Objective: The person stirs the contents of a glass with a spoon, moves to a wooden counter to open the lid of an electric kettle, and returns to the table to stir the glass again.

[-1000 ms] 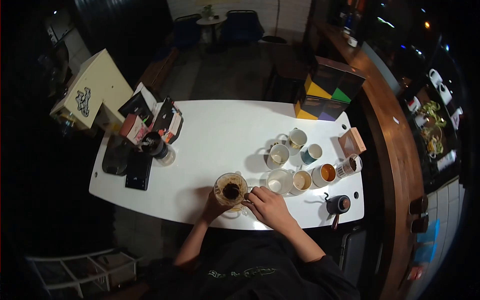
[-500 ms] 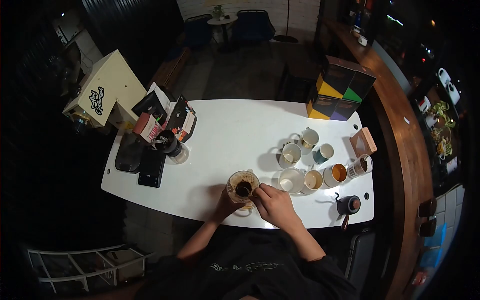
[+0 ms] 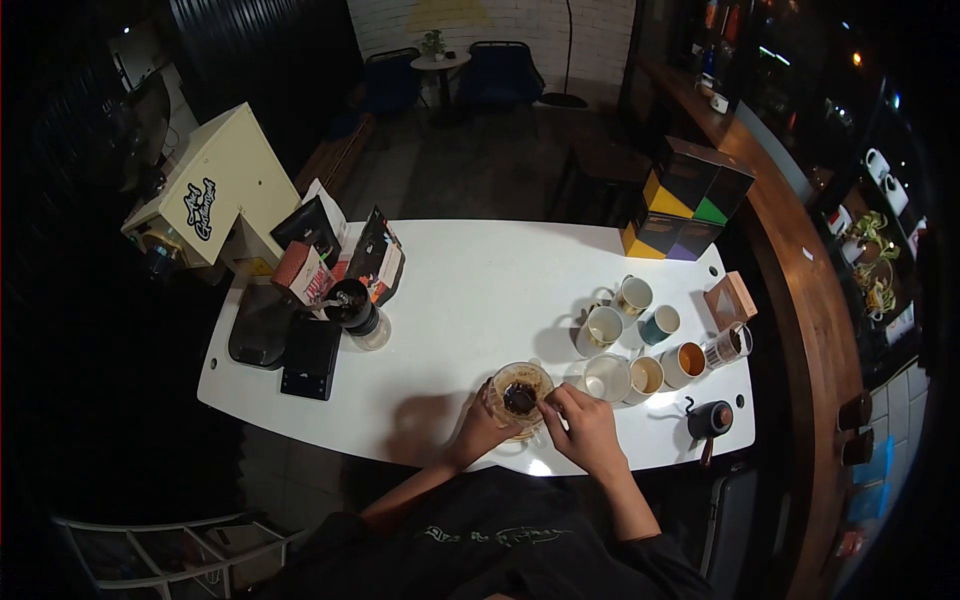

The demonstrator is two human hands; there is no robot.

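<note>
A glass coffee dripper (image 3: 540, 372) lined with a stained filter is near the table's front edge, with dark wet coffee grounds (image 3: 520, 398) at its bottom. My left hand (image 3: 478, 432) is wrapped around the dripper's left side. At its right rim, the fingers of my right hand (image 3: 588, 428) are pinched together; whatever they grip is too small to make out. A clear glass cup (image 3: 606, 378) stands just beyond my right hand, beside a cream cup (image 3: 646, 376). What supports the dripper from below is mostly hidden by my hands.
Several cups, including an orange-lined cup (image 3: 686, 364), stand at the right with a gooseneck kettle (image 3: 710, 420). A coffee grinder (image 3: 358, 312), black scale (image 3: 310, 358) and coffee bags (image 3: 376, 258) occupy the left. Stacked boxes (image 3: 685, 205) sit at the back right of the white table (image 3: 460, 290).
The view has shifted, so the table sits lower. Both hands and the dripper appear farther right and down in view. The left hand still holds the dripper; the right remains at its rim.
</note>
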